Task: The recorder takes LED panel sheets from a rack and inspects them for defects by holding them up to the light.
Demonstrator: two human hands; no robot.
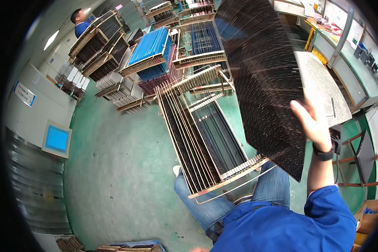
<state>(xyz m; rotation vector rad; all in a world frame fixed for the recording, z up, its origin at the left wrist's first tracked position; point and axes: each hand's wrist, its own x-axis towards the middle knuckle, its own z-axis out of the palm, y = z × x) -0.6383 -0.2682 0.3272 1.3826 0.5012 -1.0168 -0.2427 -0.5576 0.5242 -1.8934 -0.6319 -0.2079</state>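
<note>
Blue shirt (pixel 281 227) and big dark panel (pixel 264 96) crowd our view first, and what a slab it is: pale flecks all over, tilted up over the right side of the slotted rack (pixel 241 169)! Our right hand (pixel 316 128) holds it by the right edge, thumb near the dark face; how the fingers sit behind, we can't tell. Only a sliver of skin at the bottom might be our left hand (pixel 199 250), so its state we can't call. Dark sheets (pixel 179 140) stand edge-on in the rack's left part. We judge this the handling step, panel held up. Next move calls, we'd say, for steady grip and lower corner kept off the front rail (pixel 210 187) and our knees.
</note>
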